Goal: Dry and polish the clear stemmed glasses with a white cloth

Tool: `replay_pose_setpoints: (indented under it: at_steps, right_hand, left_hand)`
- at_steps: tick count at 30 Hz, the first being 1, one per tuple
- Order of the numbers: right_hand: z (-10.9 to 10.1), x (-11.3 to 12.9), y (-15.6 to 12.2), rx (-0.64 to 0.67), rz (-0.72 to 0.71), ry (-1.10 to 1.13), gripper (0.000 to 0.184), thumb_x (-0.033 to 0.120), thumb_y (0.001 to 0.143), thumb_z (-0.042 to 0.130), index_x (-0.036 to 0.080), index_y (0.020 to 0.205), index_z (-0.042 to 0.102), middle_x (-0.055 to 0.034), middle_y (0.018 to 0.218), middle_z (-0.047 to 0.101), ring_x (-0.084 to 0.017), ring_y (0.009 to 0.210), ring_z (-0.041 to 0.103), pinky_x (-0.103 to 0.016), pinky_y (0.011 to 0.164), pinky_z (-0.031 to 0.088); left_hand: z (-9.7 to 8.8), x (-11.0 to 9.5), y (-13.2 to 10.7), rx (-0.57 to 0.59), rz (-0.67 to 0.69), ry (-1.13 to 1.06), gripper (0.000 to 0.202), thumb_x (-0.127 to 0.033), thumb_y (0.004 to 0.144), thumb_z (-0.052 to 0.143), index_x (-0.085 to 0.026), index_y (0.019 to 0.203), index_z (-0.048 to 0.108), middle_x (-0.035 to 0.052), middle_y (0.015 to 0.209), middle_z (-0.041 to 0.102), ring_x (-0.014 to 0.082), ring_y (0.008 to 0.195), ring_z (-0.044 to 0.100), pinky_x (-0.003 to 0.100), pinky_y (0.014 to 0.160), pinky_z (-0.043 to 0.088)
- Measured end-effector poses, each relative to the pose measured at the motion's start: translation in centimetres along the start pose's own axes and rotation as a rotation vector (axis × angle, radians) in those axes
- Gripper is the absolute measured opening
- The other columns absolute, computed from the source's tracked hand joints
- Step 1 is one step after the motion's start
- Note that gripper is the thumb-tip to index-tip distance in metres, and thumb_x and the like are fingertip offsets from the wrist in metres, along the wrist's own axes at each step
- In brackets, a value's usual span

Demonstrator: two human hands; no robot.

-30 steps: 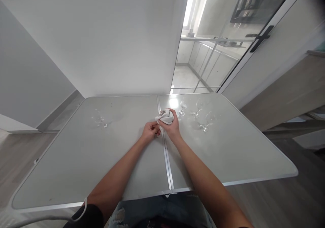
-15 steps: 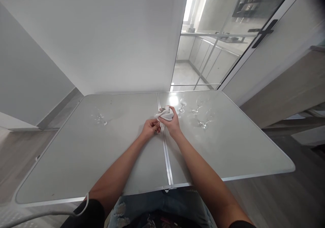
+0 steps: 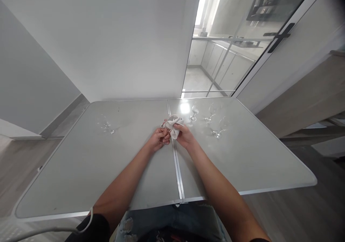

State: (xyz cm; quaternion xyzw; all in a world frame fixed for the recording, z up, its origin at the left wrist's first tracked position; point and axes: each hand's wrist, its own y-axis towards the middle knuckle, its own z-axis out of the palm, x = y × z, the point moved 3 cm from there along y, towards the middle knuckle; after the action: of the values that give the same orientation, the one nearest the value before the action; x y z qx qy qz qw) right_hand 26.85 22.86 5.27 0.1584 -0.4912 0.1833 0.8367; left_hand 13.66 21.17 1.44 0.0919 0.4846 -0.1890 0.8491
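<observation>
Both hands meet over the centre seam of a grey folding table (image 3: 81, 170). My left hand (image 3: 158, 140) is closed round the stem and foot of a clear wine glass (image 3: 165, 138). A crumpled white cloth (image 3: 173, 124) is bunched in the closed fingers of my right hand (image 3: 182, 136), pressed on the glass's bowl, which it largely hides.
Three more clear wine glasses stand on the right half of the table: one (image 3: 193, 113), another (image 3: 210, 113) and a nearer one (image 3: 219, 128). A single glass (image 3: 107, 124) stands on the left half. A white wall rises behind, with a glass sliding door (image 3: 242, 44) at the right.
The cloth has drawn back a little toward me and now sits higher on the glass, with more of the stem showing in my left hand. The other glasses have not moved.
</observation>
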Motion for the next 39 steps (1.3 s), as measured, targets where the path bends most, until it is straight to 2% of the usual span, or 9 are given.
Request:
replay_pose_setpoints:
  at_steps: [9, 11, 17, 19, 25, 28, 31, 35, 39]
  right_hand:
    - [-0.3, -0.1, -0.3, -0.422, -0.317, -0.424, 0.067, 0.028, 0.062, 0.088, 0.026, 0.121, 0.057, -0.0055, 0.123, 0.067, -0.024, 0.107, 0.065, -0.037, 0.098, 0.054]
    - [-0.2, 0.0, -0.4, -0.376, -0.294, -0.309, 0.064, 0.03, 0.064, 0.087, 0.025, 0.121, 0.056, -0.0061, 0.125, 0.067, -0.024, 0.109, 0.065, -0.037, 0.098, 0.054]
    - [-0.1, 0.3, -0.4, 0.065, -0.02, 0.156, 0.051, 0.041, 0.073, 0.078, 0.023, 0.117, 0.06, -0.0093, 0.122, 0.068, -0.031, 0.11, 0.066, -0.039, 0.073, 0.062]
    - [-0.3, 0.3, -0.3, 0.03, -0.044, 0.106, 0.05, 0.038, 0.072, 0.079, 0.023, 0.115, 0.061, -0.0089, 0.12, 0.07, -0.03, 0.107, 0.067, -0.038, 0.073, 0.061]
    - [-0.2, 0.4, -0.4, -0.389, -0.331, -0.306, 0.053, 0.03, 0.065, 0.087, 0.023, 0.109, 0.059, -0.005, 0.111, 0.071, -0.021, 0.098, 0.067, -0.036, 0.092, 0.054]
    - [0.2, 0.7, -0.6, -0.407, -0.413, -0.378, 0.066, 0.029, 0.064, 0.089, 0.026, 0.12, 0.056, -0.0048, 0.115, 0.069, -0.021, 0.102, 0.066, -0.036, 0.097, 0.052]
    - [0.0, 0.4, -0.4, -0.383, -0.319, -0.231, 0.051, 0.037, 0.071, 0.084, 0.024, 0.114, 0.059, -0.0057, 0.112, 0.07, -0.022, 0.101, 0.067, -0.037, 0.093, 0.054]
    - [0.2, -0.8, 0.3, -0.214, -0.1, 0.037, 0.034, 0.046, 0.083, 0.073, 0.021, 0.104, 0.066, -0.0073, 0.1, 0.072, -0.025, 0.094, 0.069, -0.039, 0.087, 0.056]
    - [0.6, -1.5, 0.3, -0.204, -0.058, 0.101, 0.036, 0.042, 0.076, 0.081, 0.021, 0.102, 0.068, -0.0055, 0.1, 0.073, -0.022, 0.094, 0.069, -0.035, 0.087, 0.055]
  left_hand:
    - [-1.1, 1.4, 0.9, -0.197, 0.179, 0.335, 0.042, -0.051, 0.074, 0.08, -0.014, 0.069, 0.062, -0.0001, 0.052, 0.058, 0.0104, 0.047, 0.053, 0.023, 0.053, 0.045]
    - [-0.8, 1.3, 0.7, -0.129, 0.123, 0.269, 0.042, -0.05, 0.075, 0.08, -0.014, 0.066, 0.06, -0.0004, 0.052, 0.057, 0.01, 0.046, 0.052, 0.025, 0.054, 0.047]
    - [0.1, 0.7, -0.4, 0.119, -0.086, 0.045, 0.042, -0.054, 0.078, 0.076, -0.014, 0.079, 0.064, -0.0025, 0.053, 0.053, 0.0073, 0.041, 0.041, 0.028, 0.053, 0.05]
    - [-0.1, 0.7, -0.2, 0.064, -0.009, 0.115, 0.045, -0.057, 0.078, 0.076, -0.013, 0.075, 0.064, -0.0006, 0.054, 0.055, 0.008, 0.042, 0.043, 0.027, 0.052, 0.046]
    - [-1.1, 0.9, 0.8, -0.265, 0.291, 0.471, 0.047, -0.056, 0.083, 0.07, -0.014, 0.063, 0.064, 0.0002, 0.057, 0.055, 0.0108, 0.054, 0.046, 0.024, 0.055, 0.035]
    - [-1.6, 0.5, 0.9, -0.375, 0.388, 0.476, 0.03, -0.046, 0.077, 0.077, -0.016, 0.078, 0.072, 0.0017, 0.074, 0.063, 0.0152, 0.071, 0.055, 0.026, 0.067, 0.042]
    - [-2.0, -0.4, 0.5, -0.467, 0.481, 0.267, 0.03, -0.034, 0.074, 0.081, -0.021, 0.1, 0.073, 0.004, 0.097, 0.068, 0.0182, 0.092, 0.06, 0.027, 0.081, 0.046]
    - [-1.1, -0.9, 0.5, -0.3, 0.368, -0.068, 0.04, -0.045, 0.085, 0.07, -0.02, 0.117, 0.069, 0.0106, 0.119, 0.068, 0.0223, 0.106, 0.063, 0.032, 0.091, 0.048]
    - [0.3, -0.9, 0.1, -0.179, 0.276, -0.057, 0.055, -0.047, 0.082, 0.076, -0.02, 0.128, 0.065, 0.0122, 0.132, 0.064, 0.028, 0.115, 0.062, 0.035, 0.093, 0.049]
